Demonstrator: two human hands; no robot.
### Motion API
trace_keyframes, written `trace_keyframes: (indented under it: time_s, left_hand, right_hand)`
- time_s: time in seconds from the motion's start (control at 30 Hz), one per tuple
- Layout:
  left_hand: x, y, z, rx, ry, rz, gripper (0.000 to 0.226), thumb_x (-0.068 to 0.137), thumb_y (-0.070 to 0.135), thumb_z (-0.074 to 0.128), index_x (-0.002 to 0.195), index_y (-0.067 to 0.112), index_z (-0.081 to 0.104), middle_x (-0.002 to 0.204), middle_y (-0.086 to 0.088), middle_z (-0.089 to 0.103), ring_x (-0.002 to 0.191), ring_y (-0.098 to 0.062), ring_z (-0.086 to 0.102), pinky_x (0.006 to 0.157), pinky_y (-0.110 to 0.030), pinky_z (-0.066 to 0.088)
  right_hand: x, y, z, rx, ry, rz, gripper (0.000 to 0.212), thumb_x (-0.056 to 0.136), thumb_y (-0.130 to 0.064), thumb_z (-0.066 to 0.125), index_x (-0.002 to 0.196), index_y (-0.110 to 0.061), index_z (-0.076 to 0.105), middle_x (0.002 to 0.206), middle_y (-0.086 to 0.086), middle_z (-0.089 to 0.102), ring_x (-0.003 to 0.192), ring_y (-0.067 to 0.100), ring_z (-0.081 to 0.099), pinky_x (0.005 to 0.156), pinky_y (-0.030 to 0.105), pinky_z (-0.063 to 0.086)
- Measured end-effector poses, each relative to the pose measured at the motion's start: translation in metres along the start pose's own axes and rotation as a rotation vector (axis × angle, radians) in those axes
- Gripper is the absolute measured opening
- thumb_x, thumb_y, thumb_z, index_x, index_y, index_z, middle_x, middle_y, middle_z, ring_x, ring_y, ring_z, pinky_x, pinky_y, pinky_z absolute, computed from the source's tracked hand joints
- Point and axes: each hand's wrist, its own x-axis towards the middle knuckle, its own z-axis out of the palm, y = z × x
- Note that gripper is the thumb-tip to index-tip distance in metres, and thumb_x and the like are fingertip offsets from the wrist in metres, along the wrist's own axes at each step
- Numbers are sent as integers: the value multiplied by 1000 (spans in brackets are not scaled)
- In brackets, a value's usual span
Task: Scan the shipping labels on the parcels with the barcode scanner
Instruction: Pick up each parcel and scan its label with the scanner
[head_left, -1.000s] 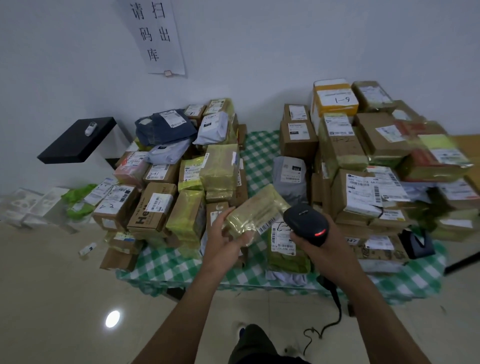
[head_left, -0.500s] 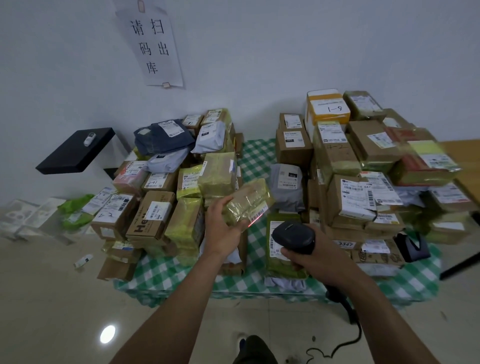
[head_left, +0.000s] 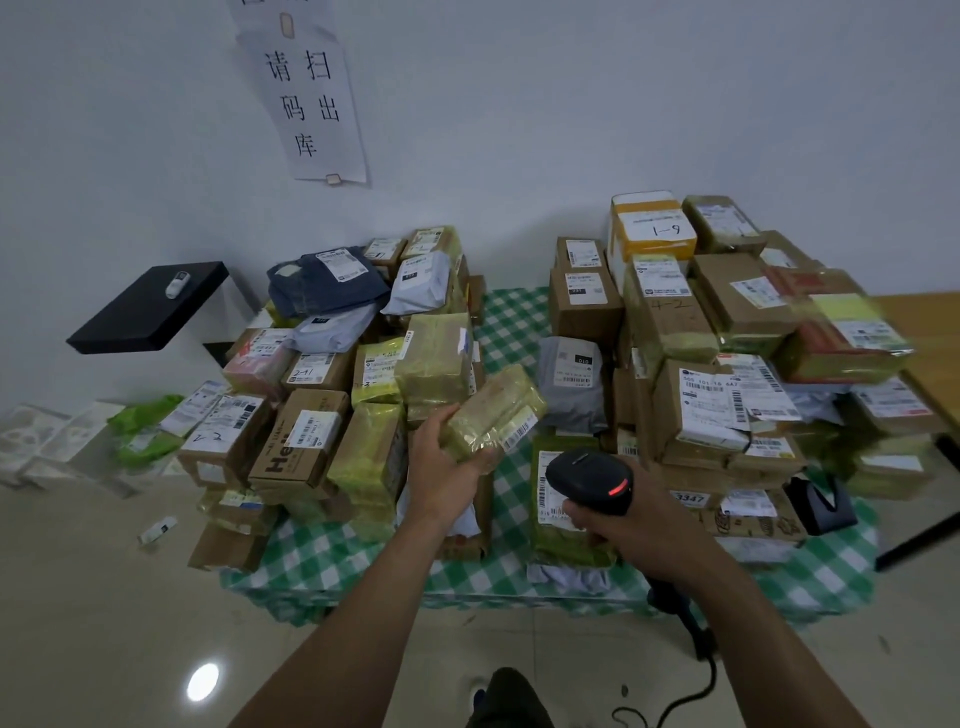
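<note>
My left hand (head_left: 449, 470) grips a yellow-green taped parcel (head_left: 493, 410) above the middle of the table, tilted, with its white barcode label (head_left: 519, 430) facing down and right. Just below and right of it my right hand (head_left: 621, 525) holds the black barcode scanner (head_left: 592, 480), whose red light is lit; the scanner head sits a short way under the label. Its black cable (head_left: 696, 654) runs down toward the floor. Many labelled parcels fill the table in a left pile (head_left: 311, 415) and a right pile (head_left: 727, 364).
The table wears a green-and-white checked cloth (head_left: 509, 332). A black scanner stand (head_left: 821, 501) sits at the front right. A black shelf (head_left: 145, 306) juts from the wall at left. Loose packaging (head_left: 62, 447) lies on the floor at left. A paper sign (head_left: 306, 98) hangs on the wall.
My left hand has carried the yellow-green parcel up and away toward the left pile. My right hand with the scanner has dropped lower and drawn back from the parcel.
</note>
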Motion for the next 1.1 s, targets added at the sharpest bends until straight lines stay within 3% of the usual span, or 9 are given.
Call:
trace_keyframes:
  time_s: [0.07,0.13,0.23,0.33,0.43,0.63,0.8,0.97,1.1]
  left_hand:
    - [-1,-2,4,-89,4,-82,60,64,54,90,116,52,60,122,18,66,113,-8,64,100,-44,56]
    - [0,-1,11,-144,6,-139,73,62,67,86,126,49,57,125,18,66,116,-10,63,100,-44,55]
    - [10,1,30,-226,-44,-200,73,83,50,82,145,35,48,133,11,58,119,-13,56,87,-29,52]
    - [37,7,56,-221,-89,-248,64,89,38,79,144,35,47,127,12,52,115,-13,50,87,-31,42]
    - [74,12,84,-220,-106,-279,58,88,27,81,139,29,53,123,8,56,112,-16,54,90,-36,49]
    - [141,4,135,-225,-181,-366,51,82,25,86,123,29,56,120,3,63,110,-21,62,96,-46,57]
    - [172,-10,171,-249,-178,-432,61,71,37,93,121,22,61,120,-4,70,104,-23,69,90,-46,61]
    - [180,-9,190,-192,-174,-392,53,80,29,89,116,16,53,106,6,60,97,-11,60,67,-13,45]
    - [184,-12,198,-74,-284,-372,32,90,38,79,105,13,65,98,4,68,94,-16,66,60,-15,39]
  right_hand:
    - [4,2,-5,14,50,10,46,87,-28,84,123,-31,55,101,-7,73,70,3,73,59,12,50]
    - [11,5,-13,18,102,19,51,85,-32,86,127,-31,56,108,-12,71,78,-2,71,66,12,53]
    - [28,8,-26,0,159,55,58,83,-42,86,131,-31,55,113,-11,73,91,10,74,73,29,57]
    - [48,3,-38,22,183,70,54,87,-34,84,132,-27,56,112,-6,73,83,11,75,59,20,53]
    - [74,-3,-47,6,206,80,55,87,-32,84,135,-24,57,110,-4,74,78,10,76,58,17,55]
    - [120,-18,-57,-36,261,113,52,87,-36,83,132,-24,59,100,0,75,71,9,75,57,19,53]
    - [143,-23,-60,-2,351,139,55,86,-28,85,135,-20,61,116,-2,74,85,-5,71,61,10,52]
    - [154,-24,-58,14,370,181,55,86,-27,85,135,-18,60,117,0,73,87,-2,72,63,15,56]
    - [157,-21,-56,13,401,233,53,84,-29,86,130,-17,62,106,3,76,77,11,76,59,17,54]
